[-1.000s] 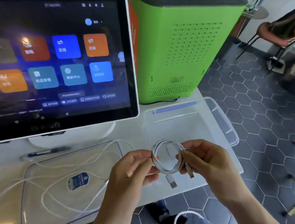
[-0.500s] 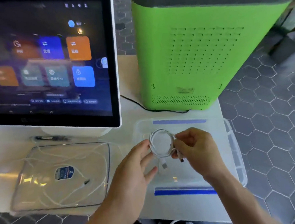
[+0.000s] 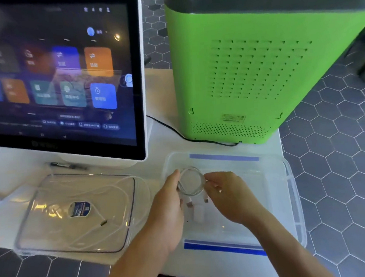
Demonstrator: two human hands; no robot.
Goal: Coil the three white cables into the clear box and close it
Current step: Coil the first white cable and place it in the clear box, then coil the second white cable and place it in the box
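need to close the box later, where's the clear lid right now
In the head view, the clear lid lies flat on the white table, left of the clear box and in front of the touchscreen monitor, with loose white cables on it.

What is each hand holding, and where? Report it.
Both hold one coiled white cable above the clear box: left hand on its left side, right hand on its right.
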